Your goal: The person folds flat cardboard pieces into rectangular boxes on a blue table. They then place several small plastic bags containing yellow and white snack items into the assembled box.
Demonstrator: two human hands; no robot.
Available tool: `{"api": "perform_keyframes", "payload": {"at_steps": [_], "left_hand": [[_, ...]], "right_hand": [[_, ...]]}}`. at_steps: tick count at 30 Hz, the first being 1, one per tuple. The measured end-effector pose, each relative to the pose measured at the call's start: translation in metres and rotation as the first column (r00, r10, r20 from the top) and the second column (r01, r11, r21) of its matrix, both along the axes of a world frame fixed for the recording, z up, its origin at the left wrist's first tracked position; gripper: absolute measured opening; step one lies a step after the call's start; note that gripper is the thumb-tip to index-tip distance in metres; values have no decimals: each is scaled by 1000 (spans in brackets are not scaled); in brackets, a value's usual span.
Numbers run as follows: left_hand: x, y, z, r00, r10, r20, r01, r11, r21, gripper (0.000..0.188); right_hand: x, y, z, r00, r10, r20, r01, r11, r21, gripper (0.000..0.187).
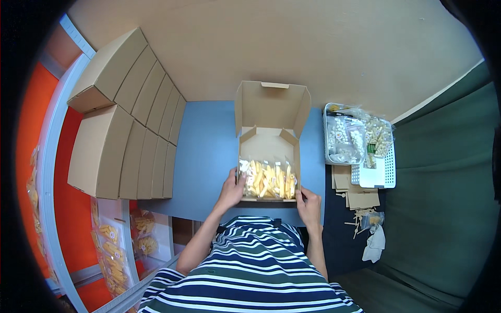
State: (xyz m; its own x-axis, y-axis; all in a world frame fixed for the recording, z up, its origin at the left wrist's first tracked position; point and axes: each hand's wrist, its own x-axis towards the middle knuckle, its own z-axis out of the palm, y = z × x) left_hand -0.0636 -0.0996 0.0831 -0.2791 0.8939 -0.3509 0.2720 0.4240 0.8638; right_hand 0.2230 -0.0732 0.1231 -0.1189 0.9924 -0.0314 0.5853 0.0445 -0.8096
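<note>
An open cardboard box [269, 144] lies on the blue-grey table, its lid raised on the far side. In its near half sit clear bags of yellow, tube-like pieces [264, 180], probably pasta, side by side. My left hand [231, 191] grips the near left corner of the box, its thumb reaching over the wall by the bags. At the near right corner, my right hand [309, 207] holds the box wall, fingers bent around the edge. Both palms are hidden from view.
Closed cardboard boxes [125, 104] stand stacked in rows at the left. White baskets [386, 172] with bagged goods are at the right, near flat brown cardboard pieces [362, 200] and a white cloth [374, 244]. Shelving [62, 156] with more yellow bags [110, 255] stands far left.
</note>
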Motion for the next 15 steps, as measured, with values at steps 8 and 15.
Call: {"api": "perform_keyframes", "payload": {"at_steps": [8, 15], "left_hand": [[1, -51, 20, 985, -156, -70, 144, 977, -154, 63], [2, -60, 22, 963, -171, -209, 168, 985, -35, 71]], "right_hand": [[22, -48, 12, 990, 37, 134, -21, 993, -118, 29], [-35, -53, 41, 975, -50, 214, 11, 984, 180, 56]]}}
